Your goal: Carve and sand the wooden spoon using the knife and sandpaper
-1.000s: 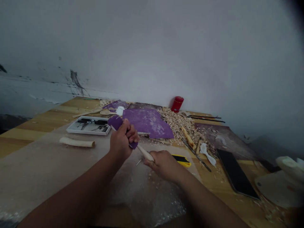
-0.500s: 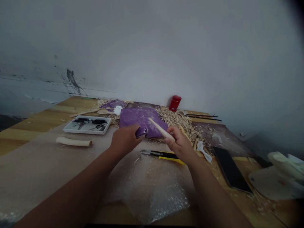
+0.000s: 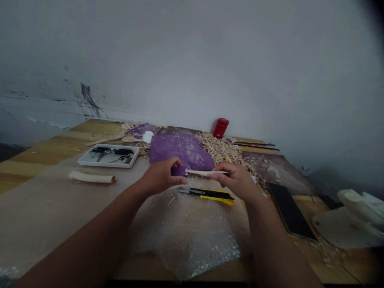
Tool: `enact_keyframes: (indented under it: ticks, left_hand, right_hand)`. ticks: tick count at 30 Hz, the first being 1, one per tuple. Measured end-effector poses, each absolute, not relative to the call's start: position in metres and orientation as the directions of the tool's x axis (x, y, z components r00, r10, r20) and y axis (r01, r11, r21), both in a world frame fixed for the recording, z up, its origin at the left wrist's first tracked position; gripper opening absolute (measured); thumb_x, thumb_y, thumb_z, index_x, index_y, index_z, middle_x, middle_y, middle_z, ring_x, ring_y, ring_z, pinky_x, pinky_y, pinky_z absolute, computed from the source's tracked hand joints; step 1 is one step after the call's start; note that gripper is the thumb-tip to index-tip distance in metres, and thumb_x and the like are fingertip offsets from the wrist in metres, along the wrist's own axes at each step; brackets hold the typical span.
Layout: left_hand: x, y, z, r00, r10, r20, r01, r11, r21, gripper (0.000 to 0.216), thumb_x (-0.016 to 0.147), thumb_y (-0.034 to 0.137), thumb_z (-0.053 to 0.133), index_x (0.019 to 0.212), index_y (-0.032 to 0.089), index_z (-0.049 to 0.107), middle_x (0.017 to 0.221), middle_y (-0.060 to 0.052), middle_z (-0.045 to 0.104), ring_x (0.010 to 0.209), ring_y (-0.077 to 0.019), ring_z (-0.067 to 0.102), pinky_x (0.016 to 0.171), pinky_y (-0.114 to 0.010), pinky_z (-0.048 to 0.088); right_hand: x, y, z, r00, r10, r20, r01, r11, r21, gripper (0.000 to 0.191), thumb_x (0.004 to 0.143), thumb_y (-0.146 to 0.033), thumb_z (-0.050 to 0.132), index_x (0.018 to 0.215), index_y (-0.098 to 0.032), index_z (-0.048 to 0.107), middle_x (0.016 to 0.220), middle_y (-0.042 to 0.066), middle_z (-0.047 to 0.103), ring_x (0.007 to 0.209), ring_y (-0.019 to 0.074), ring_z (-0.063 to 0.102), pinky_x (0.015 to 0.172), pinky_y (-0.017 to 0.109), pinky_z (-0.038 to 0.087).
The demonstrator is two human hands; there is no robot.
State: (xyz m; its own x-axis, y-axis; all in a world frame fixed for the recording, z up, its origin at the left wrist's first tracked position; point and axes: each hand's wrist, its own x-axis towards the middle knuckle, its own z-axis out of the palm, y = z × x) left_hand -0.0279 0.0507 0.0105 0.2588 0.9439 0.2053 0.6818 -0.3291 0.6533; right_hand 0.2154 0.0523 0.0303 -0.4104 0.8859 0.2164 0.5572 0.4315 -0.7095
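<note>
Slender pale wooden stick (image 3: 200, 173) lies nearly level between the right hand (image 3: 235, 179) and the left hand (image 3: 163, 175), held over the middle of the light wood counter (image 3: 57, 150). A moment ago its thin tip pointed away to the far left, clear of the left hand; now that tip is at the folded purple sandpaper (image 3: 178, 171), which suggests wood and abrasive are being brought together. The stick looks bare and smooth, narrowing leftward; finer marks are too small to tell. The right hand pinches its right part between thumb and fingers, while the left hand curls round the sandpaper. Just nearer lies a black-and-yellow utility knife (image 3: 210, 194); farther off are a flat, dusty purple sheet (image 3: 180, 150) and a heap of curled wood shavings (image 3: 223, 151)
</note>
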Motion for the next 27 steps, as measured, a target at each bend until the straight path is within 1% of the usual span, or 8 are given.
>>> enact_keyframes:
  ticks: [2, 4, 9, 14, 18, 20, 23, 27]
  left_hand:
    - [-0.0277, 0.0496, 0.0117, 0.278, 0.937, 0.213, 0.590, -0.341, 0.732, 0.036, 0.057, 0.043, 0.062, 0.085, 0.022, 0.054, 0.078, -0.002, 0.057, 0.073, -0.0188, 0.050, 0.062, -0.027, 0.034]
    - [-0.0272, 0.0478, 0.0135, 0.291, 0.932, 0.215, 0.521, -0.343, 0.781, 0.031, 0.059, 0.039, 0.061, 0.083, 0.021, 0.054, 0.078, -0.002, 0.056, 0.073, -0.0176, 0.049, 0.062, -0.026, 0.035]
    - [-0.0264, 0.0448, 0.0168, 0.328, 0.916, 0.232, 0.433, -0.364, 0.825, 0.026, 0.062, 0.033, 0.059, 0.084, 0.020, 0.053, 0.069, 0.002, 0.049, 0.064, -0.0129, 0.043, 0.056, -0.022, 0.033]
    - [-0.0247, 0.0450, 0.0166, 0.328, 0.907, 0.262, 0.478, -0.399, 0.782, 0.027, 0.062, 0.032, 0.060, 0.086, 0.020, 0.054, 0.068, 0.002, 0.050, 0.063, -0.0127, 0.044, 0.057, -0.023, 0.033]
    - [-0.0240, 0.0453, 0.0171, 0.313, 0.909, 0.276, 0.531, -0.408, 0.743, 0.029, 0.061, 0.034, 0.060, 0.085, 0.020, 0.054, 0.071, 0.001, 0.053, 0.066, -0.0137, 0.047, 0.060, -0.024, 0.035]
    - [-0.0243, 0.0453, 0.0180, 0.312, 0.916, 0.253, 0.550, -0.391, 0.738, 0.032, 0.061, 0.036, 0.060, 0.087, 0.020, 0.053, 0.073, 0.001, 0.054, 0.066, -0.0139, 0.047, 0.060, -0.024, 0.035]
    - [-0.0255, 0.0460, 0.0192, 0.338, 0.925, 0.173, 0.588, -0.351, 0.728, 0.036, 0.064, 0.042, 0.057, 0.091, 0.019, 0.051, 0.074, 0.002, 0.053, 0.065, -0.0131, 0.047, 0.060, -0.024, 0.035]
    - [-0.0263, 0.0490, 0.0187, 0.385, 0.914, 0.128, 0.647, -0.366, 0.669, 0.037, 0.066, 0.044, 0.055, 0.092, 0.018, 0.052, 0.076, 0.002, 0.054, 0.068, -0.0135, 0.047, 0.060, -0.023, 0.035]
  right_hand:
    - [0.2182, 0.0536, 0.0294, -0.408, 0.890, 0.205, 0.533, 0.415, -0.737, 0.027, 0.072, -0.043, 0.053, 0.075, -0.017, 0.060, 0.053, -0.003, 0.051, 0.048, 0.0087, 0.045, 0.046, 0.020, 0.033]
    - [0.2210, 0.0549, 0.0288, -0.404, 0.892, 0.202, 0.509, 0.403, -0.761, 0.025, 0.071, -0.042, 0.055, 0.075, -0.017, 0.060, 0.054, -0.002, 0.051, 0.048, 0.0086, 0.045, 0.046, 0.020, 0.034]
    - [0.2245, 0.0563, 0.0292, -0.415, 0.881, 0.226, 0.463, 0.418, -0.781, 0.021, 0.070, -0.038, 0.057, 0.072, -0.017, 0.061, 0.054, -0.003, 0.053, 0.046, 0.0076, 0.045, 0.044, 0.019, 0.033]
    - [0.2228, 0.0556, 0.0294, -0.420, 0.863, 0.282, 0.475, 0.473, -0.742, 0.020, 0.069, -0.038, 0.058, 0.073, -0.018, 0.062, 0.060, -0.001, 0.058, 0.052, 0.0092, 0.048, 0.048, 0.021, 0.035]
    - [0.2231, 0.0549, 0.0308, -0.474, 0.836, 0.276, 0.517, 0.518, -0.682, 0.021, 0.069, -0.039, 0.059, 0.074, -0.019, 0.063, 0.068, 0.001, 0.061, 0.061, 0.0115, 0.053, 0.055, 0.022, 0.037]
    - [0.2243, 0.0549, 0.0315, -0.478, 0.835, 0.272, 0.534, 0.523, -0.665, 0.022, 0.069, -0.040, 0.059, 0.074, -0.019, 0.063, 0.069, 0.001, 0.062, 0.062, 0.0120, 0.054, 0.056, 0.022, 0.038]
    - [0.2258, 0.0555, 0.0314, -0.471, 0.829, 0.302, 0.527, 0.539, -0.657, 0.021, 0.069, -0.040, 0.059, 0.073, -0.020, 0.063, 0.067, 0.000, 0.062, 0.060, 0.0121, 0.054, 0.056, 0.022, 0.038]
    - [0.2245, 0.0553, 0.0308, -0.465, 0.812, 0.353, 0.515, 0.572, -0.638, 0.022, 0.069, -0.041, 0.058, 0.074, -0.020, 0.062, 0.066, 0.000, 0.062, 0.058, 0.0119, 0.054, 0.053, 0.022, 0.038]
